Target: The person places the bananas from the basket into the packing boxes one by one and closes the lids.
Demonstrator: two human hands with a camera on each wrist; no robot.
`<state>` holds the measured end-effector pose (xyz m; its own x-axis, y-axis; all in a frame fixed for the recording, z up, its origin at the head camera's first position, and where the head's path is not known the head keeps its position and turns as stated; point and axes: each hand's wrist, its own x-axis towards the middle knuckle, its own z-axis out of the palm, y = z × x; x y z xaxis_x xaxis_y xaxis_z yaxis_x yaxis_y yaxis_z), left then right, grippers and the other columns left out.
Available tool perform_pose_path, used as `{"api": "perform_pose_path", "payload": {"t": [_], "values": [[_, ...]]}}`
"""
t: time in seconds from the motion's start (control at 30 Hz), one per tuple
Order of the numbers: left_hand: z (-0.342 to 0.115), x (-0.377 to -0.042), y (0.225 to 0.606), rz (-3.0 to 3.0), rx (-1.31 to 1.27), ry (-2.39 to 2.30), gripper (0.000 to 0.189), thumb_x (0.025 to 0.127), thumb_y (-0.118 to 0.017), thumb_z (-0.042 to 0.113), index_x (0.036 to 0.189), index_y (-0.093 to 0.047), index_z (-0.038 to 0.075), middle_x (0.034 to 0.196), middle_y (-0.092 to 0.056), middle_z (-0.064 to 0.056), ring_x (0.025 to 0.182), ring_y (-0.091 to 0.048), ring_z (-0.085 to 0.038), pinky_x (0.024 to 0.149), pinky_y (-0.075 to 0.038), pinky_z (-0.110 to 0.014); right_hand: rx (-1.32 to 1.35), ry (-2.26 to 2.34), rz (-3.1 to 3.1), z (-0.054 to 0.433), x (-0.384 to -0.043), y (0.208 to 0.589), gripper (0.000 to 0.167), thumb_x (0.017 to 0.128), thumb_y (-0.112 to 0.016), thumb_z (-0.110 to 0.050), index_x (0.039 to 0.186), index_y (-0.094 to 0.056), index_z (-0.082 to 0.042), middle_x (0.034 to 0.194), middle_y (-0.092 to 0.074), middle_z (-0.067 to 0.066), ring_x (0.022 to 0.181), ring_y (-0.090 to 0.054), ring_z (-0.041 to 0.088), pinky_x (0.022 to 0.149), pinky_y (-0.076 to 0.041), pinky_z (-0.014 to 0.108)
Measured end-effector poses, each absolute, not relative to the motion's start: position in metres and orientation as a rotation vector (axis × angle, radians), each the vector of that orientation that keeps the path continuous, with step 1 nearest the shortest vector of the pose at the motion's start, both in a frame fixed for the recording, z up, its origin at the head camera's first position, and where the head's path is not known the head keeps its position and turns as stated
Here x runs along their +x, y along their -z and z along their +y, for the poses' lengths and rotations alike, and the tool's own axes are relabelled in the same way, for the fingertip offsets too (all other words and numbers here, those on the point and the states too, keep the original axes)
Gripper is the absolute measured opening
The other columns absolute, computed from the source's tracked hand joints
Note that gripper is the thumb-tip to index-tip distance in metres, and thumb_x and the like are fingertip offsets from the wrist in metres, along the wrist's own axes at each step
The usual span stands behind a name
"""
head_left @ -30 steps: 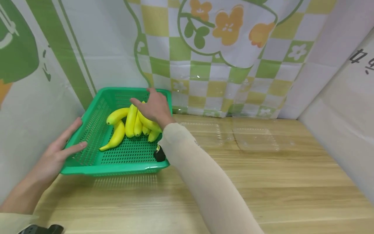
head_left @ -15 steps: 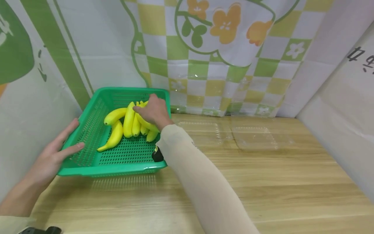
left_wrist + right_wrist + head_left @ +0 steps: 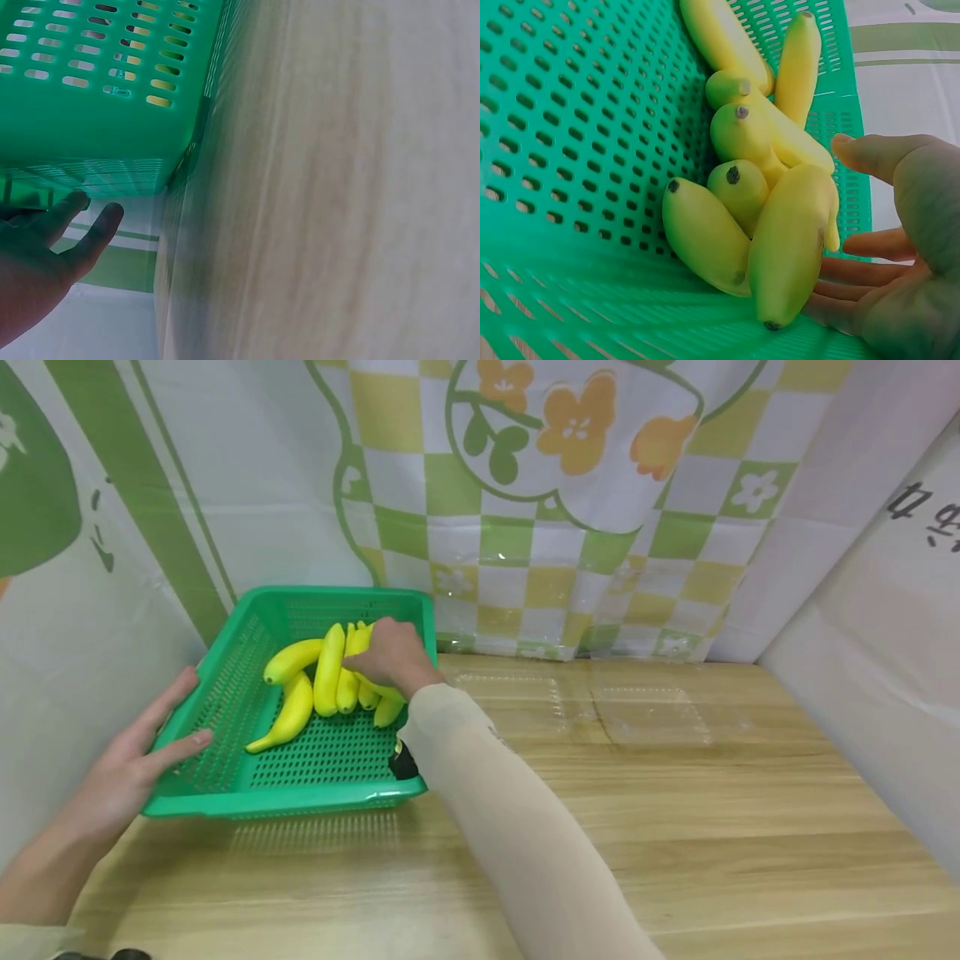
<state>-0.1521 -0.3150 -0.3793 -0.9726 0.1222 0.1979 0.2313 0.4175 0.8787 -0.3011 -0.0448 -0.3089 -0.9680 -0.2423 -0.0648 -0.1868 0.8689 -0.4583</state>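
Yellow bananas (image 3: 791, 240): seven visible, counted in the right wrist view
Green basket (image 3: 285, 799): one
Clear plastic trays (image 3: 652, 714): two
Hands: two, one left hand (image 3: 123, 768), one right hand (image 3: 393, 653)
Pale sleeves (image 3: 510, 827): two
Orange printed flowers (image 3: 577, 431): three
Tabletop (image 3: 675, 877): one

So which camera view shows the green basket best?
The head view: it shows the green basket almost whole, the right arm hiding part. The left wrist view catches mainly outer walls; the right wrist view, inner surfaces around bananas.
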Motion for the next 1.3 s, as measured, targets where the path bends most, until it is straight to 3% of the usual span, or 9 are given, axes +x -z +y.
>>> {"api": "perform_pose_path", "payload": {"t": [0.2, 0.3, 0.33, 0.6, 0.8, 1.03, 1.3], "values": [[-0.3132, -0.1518, 0.3770, -2.585, -0.325, 1.567, 0.073, 0.114, -0.045, 0.016, 0.172, -0.002, 0.026, 0.173, 0.002, 0.031, 0.160, 0.014, -0.002, 0.129, 0.018, -0.029, -0.349, 0.621, 2.908, -0.0441, -0.2999, 0.3086, 0.032, 0.097, -0.078, -0.042, 0.099, -0.065, -0.013, 0.097, -0.065, 0.000, 0.086, -0.059, 0.014, 0.070, -0.053, 0.024], [-0.3127, -0.1514, 0.3759, -2.593, -0.317, 1.550, 0.073, 0.114, -0.046, 0.017, 0.172, -0.002, 0.027, 0.173, 0.002, 0.031, 0.162, 0.015, -0.007, 0.130, 0.020, -0.037, -0.355, 0.593, 2.880, -0.0438, -0.2990, 0.3081, 0.030, 0.097, -0.078, -0.039, 0.102, -0.066, -0.013, 0.098, -0.065, 0.000, 0.086, -0.060, 0.014, 0.071, -0.054, 0.024], [-0.3125, -0.1511, 0.3756, -2.590, -0.316, 1.555, 0.073, 0.114, -0.046, 0.017, 0.172, -0.003, 0.027, 0.172, 0.002, 0.031, 0.162, 0.016, -0.009, 0.128, 0.023, -0.045, -0.360, 0.579, 2.872, -0.0437, -0.2987, 0.3081, 0.028, 0.098, -0.078, -0.038, 0.103, -0.067, -0.012, 0.098, -0.066, 0.000, 0.086, -0.061, 0.014, 0.071, -0.054, 0.024], [-0.3112, -0.1507, 0.3749, -2.606, -0.293, 1.546, 0.073, 0.114, -0.047, 0.019, 0.172, -0.004, 0.029, 0.173, 0.004, 0.030, 0.163, 0.017, -0.016, 0.127, 0.024, -0.050, -0.385, 0.429, 2.855, -0.0436, -0.2977, 0.3093, 0.029, 0.095, -0.082, -0.034, 0.109, -0.067, -0.013, 0.105, -0.069, 0.001, 0.096, -0.064, 0.015, 0.077, -0.057, 0.026], [-0.3122, -0.1502, 0.3754, -2.591, -0.307, 1.547, 0.073, 0.114, -0.046, 0.017, 0.172, -0.004, 0.028, 0.172, 0.003, 0.031, 0.162, 0.016, -0.011, 0.127, 0.024, -0.049, -0.379, 0.433, 2.813, -0.0454, -0.2984, 0.3081, 0.029, 0.097, -0.080, -0.037, 0.110, -0.066, -0.014, 0.101, -0.065, -0.001, 0.091, -0.061, 0.014, 0.076, -0.056, 0.026], [-0.3134, -0.1489, 0.3765, -2.588, -0.298, 1.544, 0.073, 0.114, -0.046, 0.016, 0.173, -0.004, 0.027, 0.174, 0.004, 0.028, 0.162, 0.016, -0.010, 0.128, 0.024, -0.048, -0.414, 0.428, 2.825, -0.0471, -0.2969, 0.3095, 0.028, 0.100, -0.075, -0.040, 0.101, -0.065, -0.014, 0.087, -0.057, -0.001, 0.078, -0.055, 0.013, 0.069, -0.051, 0.024], [-0.3125, -0.1499, 0.3764, -2.598, -0.281, 1.546, 0.074, 0.114, -0.047, 0.017, 0.172, -0.003, 0.028, 0.174, 0.004, 0.028, 0.161, 0.014, -0.007, 0.129, 0.021, -0.044, -0.395, 0.459, 2.877, -0.0471, -0.2993, 0.3122, 0.029, 0.101, -0.075, -0.041, 0.105, -0.065, -0.014, 0.094, -0.063, -0.002, 0.085, -0.058, 0.013, 0.071, -0.052, 0.024]]}}
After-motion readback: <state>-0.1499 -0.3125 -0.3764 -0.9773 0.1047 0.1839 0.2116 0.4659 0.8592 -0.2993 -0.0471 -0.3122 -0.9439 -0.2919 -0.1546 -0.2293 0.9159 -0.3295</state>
